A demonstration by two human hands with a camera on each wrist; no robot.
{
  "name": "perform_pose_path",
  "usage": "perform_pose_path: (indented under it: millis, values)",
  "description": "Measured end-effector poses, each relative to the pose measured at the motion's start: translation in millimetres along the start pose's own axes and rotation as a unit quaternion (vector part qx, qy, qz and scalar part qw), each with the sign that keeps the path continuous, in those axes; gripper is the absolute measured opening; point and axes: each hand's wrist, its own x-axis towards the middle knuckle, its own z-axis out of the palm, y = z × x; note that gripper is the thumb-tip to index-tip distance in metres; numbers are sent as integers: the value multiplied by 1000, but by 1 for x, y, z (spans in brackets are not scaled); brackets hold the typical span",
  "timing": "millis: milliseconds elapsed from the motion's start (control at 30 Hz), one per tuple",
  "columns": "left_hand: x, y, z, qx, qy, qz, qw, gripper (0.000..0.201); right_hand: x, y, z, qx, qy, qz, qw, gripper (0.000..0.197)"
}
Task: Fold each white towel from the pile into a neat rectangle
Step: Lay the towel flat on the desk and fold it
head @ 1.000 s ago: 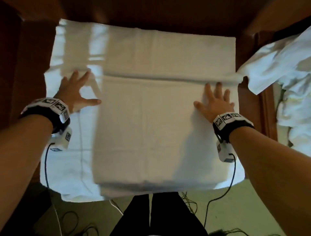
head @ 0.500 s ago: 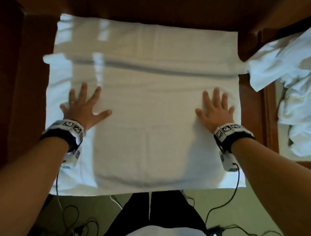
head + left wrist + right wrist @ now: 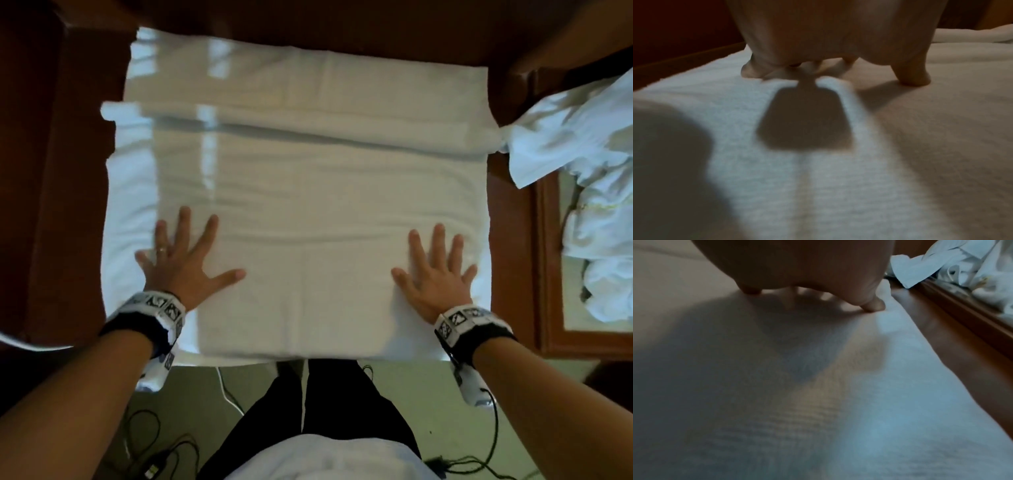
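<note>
1. Since a second ago both my hands have slid back toward me across the towel [image 3: 308, 212], from near its far fold to the near half.
2. My left hand [image 3: 181, 263] lies flat, palm down, fingers straight and spread, pressing the towel near its left edge; nothing is gripped. There is a ring [image 3: 161, 250] on one finger.
3. My right hand [image 3: 435, 274] lies the same way near the right edge: open, fingers spread, pressing and not holding.
4. The left wrist view shows my fingertips [image 3: 914, 79] down on the cloth; the right wrist view shows a fingertip [image 3: 875, 306] just inside the towel's right edge.
5. The towel is white terry with a fine ribbed weave, folded into a thick, roughly square pad. A faint crease runs toward me down its near half, and low ripples cross the middle.
6. It lies on more white cloth [image 3: 274, 78], which shows as a strip on the left and as a band beyond a rolled ridge at the far side.
7. All this rests on a dark reddish wooden table [image 3: 68, 205].
8. To the right, on a framed wooden surface, sits one crumpled pile of white cloth [image 3: 603, 178]; I cannot count the pieces in it.
9. Each wrist carries one patterned band, two in all.
</note>
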Motion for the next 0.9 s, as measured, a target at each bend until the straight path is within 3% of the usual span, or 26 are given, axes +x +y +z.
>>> perform_pose_path:
  millis: [167, 300, 400, 500, 567, 633, 733, 900]
  values:
    - [47, 18, -37, -17, 24, 15, 999, 112, 50, -5, -36, 8, 31, 6, 999, 73]
    - [53, 18, -50, -127, 94, 46, 986, 99, 56, -18, -50, 15, 52, 30, 998, 71]
    - [27, -3, -36, -240, 192, 68, 949, 72, 31, -42, -35, 23, 96, 18, 995, 71]
    - [-19, -41, -8, -265, 275, 57, 922, 38, -3, -69, 0, -12, 118, -77, 990, 69]
    - [-48, -73, 11, -256, 283, 21, 924, 35, -18, -84, 20, -41, 114, -126, 985, 68]
    - [-69, -103, 26, -200, 256, -6, 946, 34, -26, -99, 32, -53, 106, -144, 982, 67]
    - [-84, -123, 41, -160, 200, 5, 967, 39, -31, -121, 41, -60, 89, -141, 984, 67]
    - [-83, -130, 38, -172, 302, 79, 934, 15, -36, -130, 47, -61, 57, -110, 990, 69]
